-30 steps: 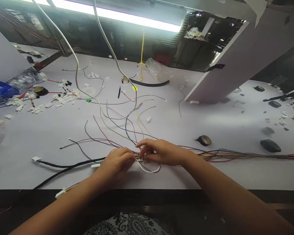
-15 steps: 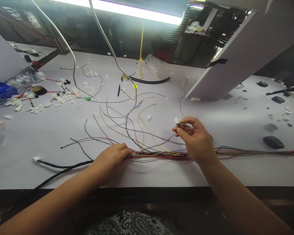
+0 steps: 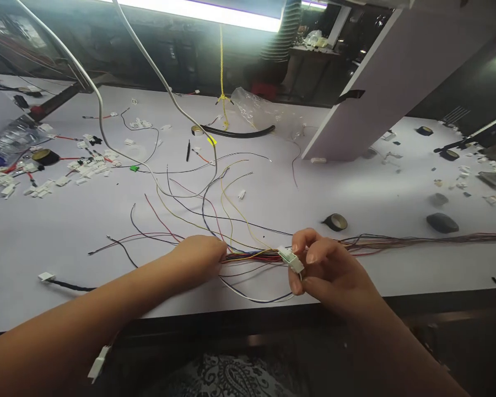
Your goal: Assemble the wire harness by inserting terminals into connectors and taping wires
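My right hand (image 3: 328,270) pinches a small white connector (image 3: 291,259) between thumb and fingers, close to the table's front edge. A thin wire loop (image 3: 252,295) hangs from the connector and curves back toward my left hand. My left hand (image 3: 200,256) lies fingers-down on a bundle of coloured wires (image 3: 252,255), gripping it where the loose red, yellow and black strands fan out. The bundle runs to the right across the white table (image 3: 66,231) and off the edge of view.
A black tape roll (image 3: 335,221) lies just behind my right hand. White connectors (image 3: 45,179) and another tape roll (image 3: 45,157) are scattered at far left. A slanted white board (image 3: 380,82) rises at right. Grey cables (image 3: 157,82) hang from above. A black sleeved cable (image 3: 66,285) lies at the left front.
My right hand has brought the white connector down and toward me, from above the table to the front edge. The wire loop has formed beneath it. My left hand stays on the bundle.
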Tool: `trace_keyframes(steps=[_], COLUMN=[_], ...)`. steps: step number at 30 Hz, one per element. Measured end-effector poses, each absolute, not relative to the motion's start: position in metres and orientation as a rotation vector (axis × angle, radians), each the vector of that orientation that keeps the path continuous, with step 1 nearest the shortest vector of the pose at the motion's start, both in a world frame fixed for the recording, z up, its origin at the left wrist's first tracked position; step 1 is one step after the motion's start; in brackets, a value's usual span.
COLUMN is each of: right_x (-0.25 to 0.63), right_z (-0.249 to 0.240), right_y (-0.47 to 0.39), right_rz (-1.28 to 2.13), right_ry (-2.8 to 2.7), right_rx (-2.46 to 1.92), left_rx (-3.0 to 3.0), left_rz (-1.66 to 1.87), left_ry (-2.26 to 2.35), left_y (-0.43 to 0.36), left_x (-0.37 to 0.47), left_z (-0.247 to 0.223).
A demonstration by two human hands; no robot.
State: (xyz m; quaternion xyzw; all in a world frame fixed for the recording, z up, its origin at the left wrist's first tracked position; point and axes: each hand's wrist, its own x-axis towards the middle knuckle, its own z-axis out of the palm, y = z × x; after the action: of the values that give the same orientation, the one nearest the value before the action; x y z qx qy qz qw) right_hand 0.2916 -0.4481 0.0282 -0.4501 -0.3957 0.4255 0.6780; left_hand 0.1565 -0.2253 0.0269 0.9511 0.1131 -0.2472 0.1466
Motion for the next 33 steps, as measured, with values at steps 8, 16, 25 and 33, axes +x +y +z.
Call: trace_keyframes(steps=[8,16,25,33], right_x=[0.28,0.259,0.232,0.228], right_z=[0.01,-0.019,-0.039,-0.02], right_y=[-0.426,-0.398,-0.391,-0.386], right_rz=[0.94,0.73,0.376,0.949], right_ry=[-0.969,-1.358,-1.382,-0.838], right_rx=[-1.2,-1.455,-1.628,-1.517], left_rx=[2.5,1.587,1.582,1.461], left_rz=[-0.726,-0.775,-0.752,-0.645], left_ry=[0.484,0.573,0.499,0.5], left_y=[-0.214,-0.192,-0.184,-0.177], left_x=[0.163,0.163,0.156,0.15], left_z=[0.038,0.036,0.036,0.026])
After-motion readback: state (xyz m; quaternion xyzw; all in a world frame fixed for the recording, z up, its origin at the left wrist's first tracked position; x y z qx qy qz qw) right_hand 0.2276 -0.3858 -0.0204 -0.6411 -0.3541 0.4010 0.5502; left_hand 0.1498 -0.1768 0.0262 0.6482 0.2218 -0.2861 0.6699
